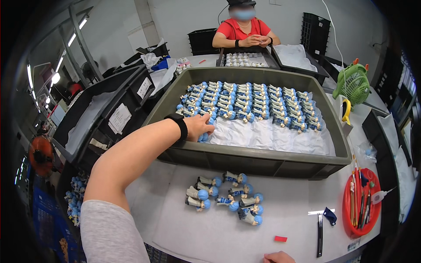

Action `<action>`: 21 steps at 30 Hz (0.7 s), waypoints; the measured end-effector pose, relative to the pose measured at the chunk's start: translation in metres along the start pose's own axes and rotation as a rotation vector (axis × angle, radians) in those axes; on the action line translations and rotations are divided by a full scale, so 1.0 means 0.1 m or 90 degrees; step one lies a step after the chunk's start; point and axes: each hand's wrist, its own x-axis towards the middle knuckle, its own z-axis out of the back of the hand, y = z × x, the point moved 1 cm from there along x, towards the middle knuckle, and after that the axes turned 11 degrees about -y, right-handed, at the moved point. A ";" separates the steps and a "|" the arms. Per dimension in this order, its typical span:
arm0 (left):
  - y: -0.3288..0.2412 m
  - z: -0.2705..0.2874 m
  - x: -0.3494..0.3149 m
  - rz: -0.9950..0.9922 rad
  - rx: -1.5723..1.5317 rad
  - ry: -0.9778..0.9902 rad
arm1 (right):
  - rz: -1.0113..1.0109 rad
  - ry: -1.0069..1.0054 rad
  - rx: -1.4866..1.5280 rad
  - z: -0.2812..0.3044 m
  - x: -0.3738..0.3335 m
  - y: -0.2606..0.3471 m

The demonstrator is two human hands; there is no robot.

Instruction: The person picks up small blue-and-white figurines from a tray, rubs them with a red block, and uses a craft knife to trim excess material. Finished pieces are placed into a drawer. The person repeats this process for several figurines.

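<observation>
My left hand (197,127) reaches into the left side of a large grey-green tray (245,158), its fingers curled round a small blue-haired figurine (203,137); the palm hides most of that figurine. Beside it lie rows of similar figurines (234,98) on white cloth lining (272,136). In front of the tray, several more loose figurines (227,202) are scattered over the white tabletop. Only a bit of my right hand (279,257) shows at the lower edge, over the table near a small red strip (280,239); most of its fingers are cut off.
A red basket (346,215) of brushes and tools stands at the right, near a black tweezer-like tool (319,235). Behind it are a green fan (353,83) and yellow tape (346,111). Black bins (118,118) flank the left. Across the table sits a masked co-worker (243,30).
</observation>
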 end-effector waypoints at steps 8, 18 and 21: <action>-0.03 0.08 0.00 -0.002 0.044 0.011 | 0.012 -0.002 0.000 -0.01 0.01 0.00; -0.44 1.18 -0.39 0.030 0.076 -0.257 | 0.016 -0.017 -0.004 -0.02 -0.01 0.00; -0.96 1.38 -0.62 -0.041 -0.020 -0.340 | 0.017 -0.031 -0.013 -0.03 -0.04 -0.03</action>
